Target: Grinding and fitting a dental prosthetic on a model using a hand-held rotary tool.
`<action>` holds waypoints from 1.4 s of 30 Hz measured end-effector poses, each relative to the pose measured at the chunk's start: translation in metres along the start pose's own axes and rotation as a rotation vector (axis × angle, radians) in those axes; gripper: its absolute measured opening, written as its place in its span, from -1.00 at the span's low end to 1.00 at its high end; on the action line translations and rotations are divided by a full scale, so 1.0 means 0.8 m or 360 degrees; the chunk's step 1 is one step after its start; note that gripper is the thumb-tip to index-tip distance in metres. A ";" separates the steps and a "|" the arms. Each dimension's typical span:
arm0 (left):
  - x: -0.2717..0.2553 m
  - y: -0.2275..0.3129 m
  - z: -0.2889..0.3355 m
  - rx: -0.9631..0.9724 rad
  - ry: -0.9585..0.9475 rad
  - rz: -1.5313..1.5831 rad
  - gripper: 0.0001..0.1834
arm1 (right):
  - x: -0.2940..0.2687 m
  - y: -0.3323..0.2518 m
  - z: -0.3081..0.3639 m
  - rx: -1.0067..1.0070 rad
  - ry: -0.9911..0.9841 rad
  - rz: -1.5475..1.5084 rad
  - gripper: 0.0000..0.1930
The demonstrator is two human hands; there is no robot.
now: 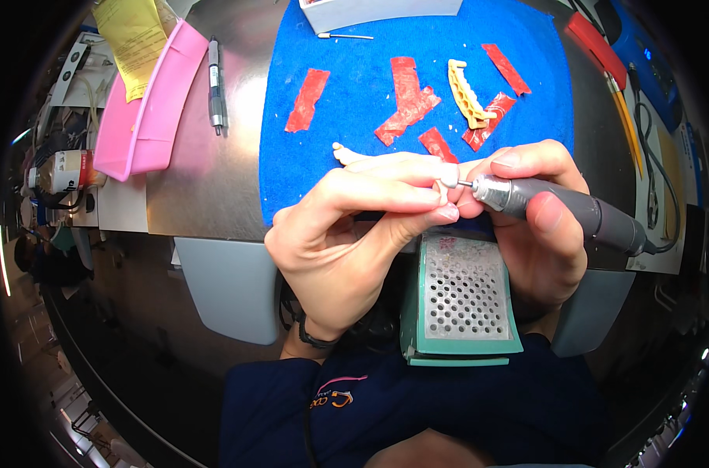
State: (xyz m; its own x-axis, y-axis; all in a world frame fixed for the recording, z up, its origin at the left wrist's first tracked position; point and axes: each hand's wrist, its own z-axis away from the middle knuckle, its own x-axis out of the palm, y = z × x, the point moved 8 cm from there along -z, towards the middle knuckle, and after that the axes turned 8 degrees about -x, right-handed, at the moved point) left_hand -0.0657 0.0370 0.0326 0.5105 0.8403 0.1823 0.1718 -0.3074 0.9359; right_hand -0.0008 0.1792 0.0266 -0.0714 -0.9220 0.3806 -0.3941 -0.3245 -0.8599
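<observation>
My left hand (335, 222) is closed, pinching a small cream-coloured piece (442, 193) between thumb and fingertips; most of it is hidden. In my right hand (545, 249) lies a dark grey rotary handpiece (596, 212), its cord leaving at the right. The handpiece's short metal shank points left and carries a pale rounded tip (449, 174), which is at the held piece; whether they touch, I cannot tell. Both hands' fingertips meet there. A knobbly cream bit (343, 154) shows beyond my left fingers; I cannot tell if it joins the held piece.
On the blue towel (331, 101) lie several red strips (307, 100), a yellowish arched framework (465, 95) and a thin metal bur (346, 36). Behind stands a white tray (381, 17). A green box with a perforated metal top (467, 288) sits below my hands. A pink bin (155, 117) and pen (215, 86) are left.
</observation>
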 end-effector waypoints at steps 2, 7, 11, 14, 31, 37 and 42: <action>0.000 -0.001 0.000 -0.0021 -0.0006 0.0023 -0.78 | 0.000 0.002 0.000 -0.0029 -0.0027 -0.0028 -0.63; -0.004 -0.001 0.003 -0.0016 0.0026 -0.0045 -0.78 | 0.002 0.003 0.001 -0.0016 0.0014 -0.0003 -0.63; -0.005 -0.001 0.002 0.0011 -0.0004 -0.0037 -0.76 | 0.002 0.003 0.000 -0.0042 -0.0002 -0.0039 -0.63; -0.005 -0.001 0.002 0.0007 0.0017 -0.0047 -0.76 | 0.002 0.004 0.001 -0.0037 0.0006 -0.0063 -0.63; -0.004 0.001 0.002 0.0013 0.0038 -0.0078 -0.76 | 0.001 0.005 0.002 -0.0017 0.0015 -0.0128 -0.64; -0.010 -0.007 0.004 -0.0126 0.0179 0.0177 -0.78 | -0.003 0.007 0.000 -0.0067 0.0034 -0.0219 -0.65; -0.008 -0.005 0.003 -0.0139 0.0053 -0.0046 -0.74 | -0.001 0.007 0.000 -0.0037 0.0012 -0.0178 -0.66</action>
State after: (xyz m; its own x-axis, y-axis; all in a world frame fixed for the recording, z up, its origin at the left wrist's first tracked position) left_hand -0.0674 0.0321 0.0272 0.4780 0.8630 0.1637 0.1110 -0.2442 0.9633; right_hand -0.0027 0.1780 0.0213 -0.0328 -0.8786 0.4764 -0.4209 -0.4202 -0.8039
